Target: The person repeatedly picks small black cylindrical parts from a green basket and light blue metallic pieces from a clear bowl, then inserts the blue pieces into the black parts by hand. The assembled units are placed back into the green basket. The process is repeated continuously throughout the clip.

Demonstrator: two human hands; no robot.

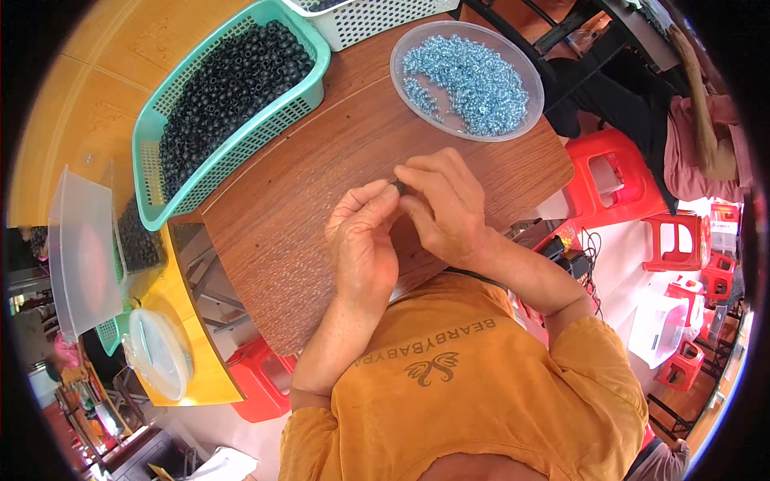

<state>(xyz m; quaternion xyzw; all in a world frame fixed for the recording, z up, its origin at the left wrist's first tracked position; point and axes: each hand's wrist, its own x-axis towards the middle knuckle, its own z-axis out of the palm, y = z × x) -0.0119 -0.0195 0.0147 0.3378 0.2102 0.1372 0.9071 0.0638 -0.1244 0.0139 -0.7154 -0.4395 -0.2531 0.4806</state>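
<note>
My left hand [365,240] and my right hand [445,204] meet above the brown wooden table [277,240], fingertips pinched together. Between them is a small dark piece [398,187], mostly covered by the fingers; its exact kind cannot be made out. Beyond my left hand stands a turquoise plastic basket [265,128], heaped with small black ring-like parts [233,96]. Past my right hand sits a round clear plastic tub [532,120] holding many tiny shiny blue metallic pieces [481,80].
A white perforated basket [377,28] stands at the far edge. Left is a yellow table [200,353] with a round clear lid [160,353] and an upright translucent bin [84,248]. Red stools [613,180] stand right, near another person's arm [698,104].
</note>
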